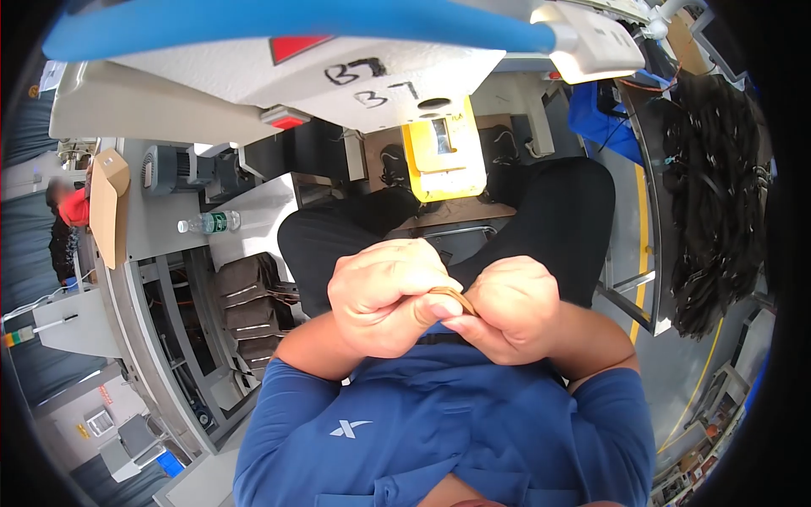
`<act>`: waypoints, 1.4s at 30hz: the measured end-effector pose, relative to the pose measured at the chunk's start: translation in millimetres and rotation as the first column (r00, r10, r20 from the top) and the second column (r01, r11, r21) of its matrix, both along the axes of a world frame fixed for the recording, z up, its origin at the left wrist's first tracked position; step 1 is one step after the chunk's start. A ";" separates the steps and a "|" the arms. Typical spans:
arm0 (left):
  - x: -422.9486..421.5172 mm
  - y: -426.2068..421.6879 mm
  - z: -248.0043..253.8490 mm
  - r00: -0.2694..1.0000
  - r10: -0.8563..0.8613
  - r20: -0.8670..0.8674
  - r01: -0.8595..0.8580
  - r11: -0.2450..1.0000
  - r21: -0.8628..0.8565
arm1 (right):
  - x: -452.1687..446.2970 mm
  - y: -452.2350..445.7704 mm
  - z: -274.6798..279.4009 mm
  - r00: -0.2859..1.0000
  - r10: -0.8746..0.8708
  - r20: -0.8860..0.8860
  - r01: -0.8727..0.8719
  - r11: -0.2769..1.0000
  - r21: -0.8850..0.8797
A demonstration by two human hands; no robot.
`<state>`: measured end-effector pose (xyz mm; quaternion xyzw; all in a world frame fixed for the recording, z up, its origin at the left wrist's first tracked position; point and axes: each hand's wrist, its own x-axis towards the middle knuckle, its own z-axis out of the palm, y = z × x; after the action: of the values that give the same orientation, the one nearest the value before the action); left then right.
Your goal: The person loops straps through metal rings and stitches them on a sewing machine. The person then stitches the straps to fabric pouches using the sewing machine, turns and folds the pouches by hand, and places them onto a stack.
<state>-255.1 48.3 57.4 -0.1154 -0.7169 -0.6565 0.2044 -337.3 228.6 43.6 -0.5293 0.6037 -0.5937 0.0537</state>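
Observation:
In front of my chest, my left hand (393,296) and my right hand (514,308) are close together with their fingers closed. Between them is a thin, brownish-gold curved band (454,297), which looks layered or looped. My left thumb and fingers pinch one end of it. The other end goes into the curled fingers of my right hand. Most of the band is hidden by the fingers, so its exact kind cannot be made out.
Ahead is a white machine head (372,84) with a blue hose (296,25) over it and a yellow foot switch box (448,165) below. A water bottle (209,222) lies at left. Dark bundles (716,203) hang on a rack at right; dark folded pieces (251,300) stack at left.

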 end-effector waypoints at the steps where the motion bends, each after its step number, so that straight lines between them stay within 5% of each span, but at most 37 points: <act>1: -0.3 0.5 -0.2 1.000 -0.003 -0.004 0.003 1.000 0.000 | 0.1 0.1 -0.7 1.000 -0.001 -0.004 0.001 1.000 -0.012; 21: 0.0 2.7 4.9 0.999 -0.004 0.040 0.007 0.998 -0.065 | 1.2 -0.6 -9.6 0.999 -0.027 -0.024 0.025 0.997 -0.080; 27: -9.7 10.3 -13.5 0.993 -0.115 -0.020 0.116 0.954 0.278 | 3.3 2.8 -18.7 0.970 0.126 0.206 -0.110 0.990 -0.086; 30: -13.9 8.2 -8.9 0.976 -0.182 0.117 0.147 0.954 0.260 | -1.6 8.6 -17.7 0.913 0.217 0.346 -0.218 0.975 -0.036; 31: -13.1 -3.2 -4.4 0.934 -0.276 0.227 0.247 0.958 0.147 | -2.2 8.7 -19.2 0.918 0.214 0.333 -0.224 0.975 -0.010; 33: -12.5 -3.6 -9.3 0.948 -0.193 0.251 0.199 0.980 0.004 | -7.1 7.8 -16.9 0.924 0.184 0.337 -0.225 0.971 0.086; 36: -9.6 -1.9 -23.7 0.973 0.027 0.231 -0.023 1.000 -0.019 | -59.9 19.3 2.0 0.982 0.119 -0.149 -0.060 0.935 0.350; 37: -3.7 -6.4 -25.7 0.945 0.001 0.327 -0.033 0.995 0.094 | -87.4 26.8 1.0 0.950 -0.034 -0.309 0.158 0.908 0.387; 38: -0.6 -6.3 -22.1 0.922 -0.034 0.386 -0.051 0.977 0.208 | -119.1 33.5 -1.6 0.889 -0.250 -0.383 0.403 0.824 0.398; 39: 0.5 -7.2 -22.9 0.913 -0.049 0.405 -0.059 0.967 0.249 | -149.8 38.6 5.8 0.813 -0.522 -0.257 0.570 0.627 0.531; 40: 1.1 -8.5 -24.2 0.904 -0.064 0.423 -0.066 0.956 0.286 | -200.2 47.7 -18.5 0.715 -0.675 -0.181 0.667 0.581 0.466; 42: 0.2 -6.5 -22.3 0.870 -0.055 0.490 -0.023 0.988 0.153 | -282.5 72.9 -41.2 0.461 -0.737 -0.495 0.883 0.325 0.339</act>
<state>-254.9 41.8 35.1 0.0660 -0.6916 -0.7190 0.0175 -619.8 301.5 2.4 -0.1808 0.9308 -0.2627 -0.1785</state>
